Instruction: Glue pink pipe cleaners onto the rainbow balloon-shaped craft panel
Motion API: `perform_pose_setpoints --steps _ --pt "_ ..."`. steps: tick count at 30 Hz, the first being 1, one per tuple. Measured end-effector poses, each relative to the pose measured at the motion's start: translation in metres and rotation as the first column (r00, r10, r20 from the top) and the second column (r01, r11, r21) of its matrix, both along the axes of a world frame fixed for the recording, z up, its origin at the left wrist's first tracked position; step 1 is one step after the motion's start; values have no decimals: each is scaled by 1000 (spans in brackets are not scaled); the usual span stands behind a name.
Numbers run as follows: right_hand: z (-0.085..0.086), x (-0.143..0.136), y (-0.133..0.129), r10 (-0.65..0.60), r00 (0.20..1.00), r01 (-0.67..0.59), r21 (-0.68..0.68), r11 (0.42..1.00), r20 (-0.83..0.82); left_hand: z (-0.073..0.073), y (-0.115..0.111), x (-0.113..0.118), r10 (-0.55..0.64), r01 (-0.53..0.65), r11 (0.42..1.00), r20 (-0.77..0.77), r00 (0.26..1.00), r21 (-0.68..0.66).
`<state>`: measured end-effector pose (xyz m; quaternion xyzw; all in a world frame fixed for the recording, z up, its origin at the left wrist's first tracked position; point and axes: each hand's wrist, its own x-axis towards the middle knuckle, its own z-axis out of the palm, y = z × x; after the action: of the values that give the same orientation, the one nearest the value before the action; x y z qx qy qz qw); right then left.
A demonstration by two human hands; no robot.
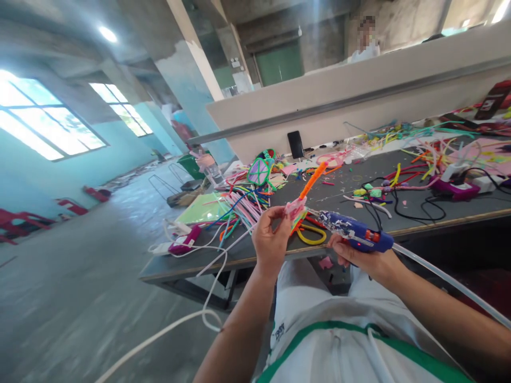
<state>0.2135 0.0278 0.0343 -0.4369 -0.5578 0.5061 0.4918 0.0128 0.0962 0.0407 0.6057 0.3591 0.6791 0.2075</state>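
Note:
Between its fingers and thumb, my left hand (272, 236) pinches a small pink piece (296, 207), from which a fuzzy orange stem (313, 180) rises at a tilt to the upper right. My right hand (355, 253) is wrapped round a blue glue gun (353, 232) with whitish residue on its front. The gun's nozzle points left, close to the pink piece; whether the two touch is unclear. A clear glue stick (447, 282) runs out of the gun's back. Just behind the held piece, a yellow loop (312, 235) lies at the table's front edge.
Pink and blue stems (244, 205) lie heaped on the table (331, 199) at left, near a purple power strip (184, 239) with white cables. A black phone (296, 144) leans on the divider. Another purple strip (455, 187) and black cords are right. Beyond the divider is a person (365, 45).

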Motion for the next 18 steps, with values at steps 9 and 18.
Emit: perform_pose_setpoints --steps 9,18 --pt "11 -6 0 -127 989 129 -24 991 78 -3 1 0 2 -3 1000 -22 1000 -25" --pt "4 1 4 -159 951 122 148 981 265 -6 -9 10 14 -13 1000 -65 998 9"
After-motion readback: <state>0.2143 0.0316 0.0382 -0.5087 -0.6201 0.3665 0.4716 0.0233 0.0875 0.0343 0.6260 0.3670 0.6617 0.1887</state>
